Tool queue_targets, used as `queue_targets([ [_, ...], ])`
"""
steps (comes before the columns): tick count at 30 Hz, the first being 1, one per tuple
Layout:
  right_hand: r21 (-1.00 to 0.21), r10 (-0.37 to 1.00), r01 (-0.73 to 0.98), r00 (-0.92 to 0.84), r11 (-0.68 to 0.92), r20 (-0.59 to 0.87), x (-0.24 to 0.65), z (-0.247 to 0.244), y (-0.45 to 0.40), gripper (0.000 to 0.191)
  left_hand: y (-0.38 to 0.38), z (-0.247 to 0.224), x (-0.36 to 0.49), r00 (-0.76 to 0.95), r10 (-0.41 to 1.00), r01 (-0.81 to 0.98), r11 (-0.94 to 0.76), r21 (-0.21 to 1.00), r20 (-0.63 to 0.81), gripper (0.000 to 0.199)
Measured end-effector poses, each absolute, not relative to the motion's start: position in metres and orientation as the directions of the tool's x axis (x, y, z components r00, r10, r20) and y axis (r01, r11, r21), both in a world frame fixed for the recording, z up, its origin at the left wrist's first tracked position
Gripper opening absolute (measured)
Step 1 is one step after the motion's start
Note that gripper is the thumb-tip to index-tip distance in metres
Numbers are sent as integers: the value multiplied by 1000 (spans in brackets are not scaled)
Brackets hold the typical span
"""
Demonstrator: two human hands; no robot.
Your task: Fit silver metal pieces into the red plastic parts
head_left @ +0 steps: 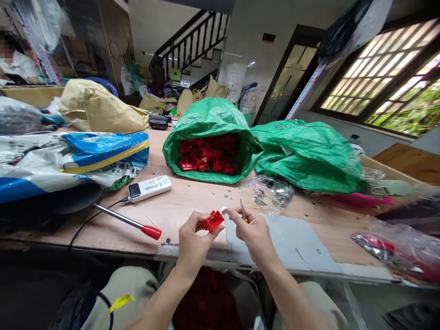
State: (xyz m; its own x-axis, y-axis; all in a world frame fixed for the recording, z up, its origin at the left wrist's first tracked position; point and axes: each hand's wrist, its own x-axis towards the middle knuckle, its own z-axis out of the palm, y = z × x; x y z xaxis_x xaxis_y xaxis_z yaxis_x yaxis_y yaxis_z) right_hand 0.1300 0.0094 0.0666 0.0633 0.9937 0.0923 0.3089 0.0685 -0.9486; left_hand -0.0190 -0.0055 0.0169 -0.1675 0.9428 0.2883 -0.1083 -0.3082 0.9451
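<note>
My left hand [194, 238] grips a small red plastic housing [214, 221] between thumb and fingers, its hollow side turned up toward me. Close on its right is my right hand [255, 236], closed around a thin pointed tool with a yellow part [243, 211] whose tip points up and away. A small pale bit shows at the right fingertips, too small to name. Both hands are just above the front of the wooden bench [192, 199]. Beyond them, an open green sack [215, 117] lies on its side, holding many red plastic pieces [206, 156].
A lever with a red grip [151, 231] juts over the bench at left, near a white power bank [150, 189] with a cable. A clear bag of small metal parts [271, 192] lies before a second green sack [309, 156]. A grey sheet [285, 238] lies under my right hand.
</note>
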Motion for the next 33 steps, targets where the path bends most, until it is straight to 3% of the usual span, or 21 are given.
queue_targets([
  [2,-925,983,353,60,143,174,124,67,1,41,-7,16,-17,-167,914,-42,-382,923,371,22],
  [6,-759,918,572,23,313,396,120,64,-5,37,-7,14,-16,-163,869,61,-463,884,467,17],
  [10,-688,893,632,-12,356,451,121,62,-7,35,-7,13,-18,-172,784,184,-569,802,596,14],
  [13,-778,932,561,31,282,360,120,60,-4,34,-7,13,-19,-149,729,253,-625,738,668,16],
  [16,-954,999,301,33,-3,8,122,58,0,41,-8,13,-20,-150,733,227,-628,745,664,18],
  [19,-961,954,65,-121,-267,-274,128,59,1,49,-10,13,-21,-147,765,189,-600,777,627,19],
  [22,-959,938,38,-201,-280,-282,139,64,-1,45,-12,16,-21,-140,805,151,-558,816,576,21],
  [25,-973,951,124,-217,-197,-220,147,69,-4,46,-14,18,-21,-115,801,135,-573,808,587,23],
  [30,-949,986,316,-156,-5,-57,147,67,-10,47,-15,18,-22,-40,620,201,-763,614,783,33],
  [33,-977,980,193,-155,-92,-123,147,62,-18,47,-16,19,-21,-9,597,230,-779,583,802,33],
])
